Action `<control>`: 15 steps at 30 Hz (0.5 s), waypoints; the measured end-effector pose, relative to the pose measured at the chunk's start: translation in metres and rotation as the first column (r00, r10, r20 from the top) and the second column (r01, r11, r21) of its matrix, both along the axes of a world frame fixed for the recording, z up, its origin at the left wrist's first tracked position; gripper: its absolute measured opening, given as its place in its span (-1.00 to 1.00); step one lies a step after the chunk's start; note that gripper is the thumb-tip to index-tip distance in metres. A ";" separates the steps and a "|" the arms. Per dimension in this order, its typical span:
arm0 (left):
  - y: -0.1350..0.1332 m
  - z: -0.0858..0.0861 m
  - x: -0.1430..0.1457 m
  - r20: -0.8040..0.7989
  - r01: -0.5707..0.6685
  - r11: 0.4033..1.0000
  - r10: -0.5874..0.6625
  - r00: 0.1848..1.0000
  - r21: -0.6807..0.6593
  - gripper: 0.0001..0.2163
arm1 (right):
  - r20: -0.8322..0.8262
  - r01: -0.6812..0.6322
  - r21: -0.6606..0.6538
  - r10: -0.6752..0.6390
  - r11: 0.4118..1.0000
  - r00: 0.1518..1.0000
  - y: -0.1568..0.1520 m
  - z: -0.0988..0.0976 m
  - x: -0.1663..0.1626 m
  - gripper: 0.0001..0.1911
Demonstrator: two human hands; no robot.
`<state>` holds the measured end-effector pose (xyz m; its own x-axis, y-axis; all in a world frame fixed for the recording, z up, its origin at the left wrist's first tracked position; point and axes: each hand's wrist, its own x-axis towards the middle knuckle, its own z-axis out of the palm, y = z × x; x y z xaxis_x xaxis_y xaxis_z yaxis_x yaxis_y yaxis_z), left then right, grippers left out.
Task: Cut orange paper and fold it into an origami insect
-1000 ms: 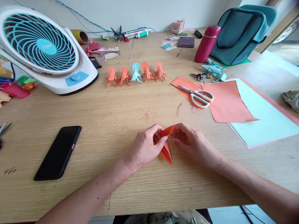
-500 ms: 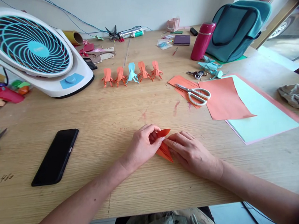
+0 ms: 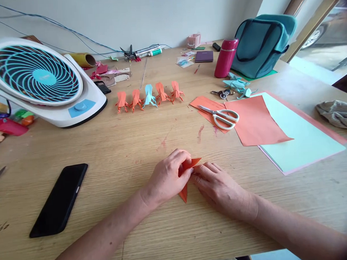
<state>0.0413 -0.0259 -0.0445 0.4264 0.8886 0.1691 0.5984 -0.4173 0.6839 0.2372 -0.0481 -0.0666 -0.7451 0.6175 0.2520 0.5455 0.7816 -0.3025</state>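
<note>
A small piece of folded orange paper (image 3: 183, 194) is between my hands, just above the wooden table. My left hand (image 3: 168, 180) pinches it from the left, thumb on the near side and fingers curled behind. One pointed flap sticks out above the thumb, and a narrow tip points down toward me. My right hand (image 3: 222, 187) is closed at the paper's right edge, its fingertips meeting the left thumb. The fingers cover the paper's middle folds. Beyond the hands stands a row of several folded paper figures (image 3: 149, 95), orange except for one blue.
White-handled scissors (image 3: 223, 118) lie on orange sheets (image 3: 258, 120) at the right, beside pale green paper (image 3: 303, 147). A black phone (image 3: 60, 200) lies at the left, with a fan (image 3: 87, 107) behind it. A pink bottle (image 3: 226, 58) and teal bag (image 3: 258, 45) stand at the back right.
The folded paper has turned in my hands: its lower tip now points down and left instead of down and right. The view has tilted up slightly.
</note>
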 end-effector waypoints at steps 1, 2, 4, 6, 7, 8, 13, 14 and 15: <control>0.000 -0.001 -0.001 0.016 -0.009 1.000 0.009 1.000 -0.010 -0.87 | 0.006 -0.005 0.009 0.005 1.000 1.000 0.000 0.000 0.000 -0.73; 0.000 -0.002 -0.001 0.039 -0.017 1.000 0.018 0.999 -0.019 -0.87 | 0.012 -0.011 0.019 0.011 1.000 1.000 0.001 -0.001 0.001 -0.71; 0.000 -0.003 -0.003 0.097 -0.043 0.999 0.045 0.994 -0.025 -0.89 | 0.016 -0.018 0.036 0.017 0.999 1.000 0.001 0.000 0.002 -0.70; -0.002 -0.003 -0.006 0.155 -0.090 0.996 0.091 0.984 -0.016 -0.90 | 0.009 -0.020 0.039 0.020 0.999 1.000 0.001 0.001 0.003 -0.69; -0.004 -0.003 -0.008 0.179 -0.119 0.993 0.119 0.977 -0.009 -0.90 | 0.006 -0.019 0.034 0.018 0.999 1.000 0.001 0.001 0.003 -0.68; -0.005 -0.003 -0.011 0.196 -0.147 0.989 0.143 0.970 0.006 -0.89 | 0.005 -0.017 0.029 0.017 0.999 1.000 0.001 0.002 0.004 -0.69; -0.014 -0.002 -0.030 0.216 -0.203 0.970 0.172 0.961 0.134 -0.86 | 0.020 0.003 0.052 -0.004 0.999 1.000 0.003 0.003 0.007 -0.72; -0.016 -0.002 -0.033 0.217 -0.210 0.967 0.177 0.960 0.144 -0.86 | 0.019 0.008 0.062 -0.009 0.998 1.000 0.004 0.003 0.008 -0.72; -0.018 -0.002 -0.034 0.221 -0.226 0.964 0.192 0.956 0.141 -0.85 | 0.015 0.013 0.071 -0.014 0.997 1.000 0.005 0.003 0.008 -0.72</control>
<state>0.0070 -0.0440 -0.0463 0.1754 0.9070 0.3830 0.5390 -0.4140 0.7336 0.2454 -0.0431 -0.0633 -0.7412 0.6082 0.2840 0.5601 0.7936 -0.2378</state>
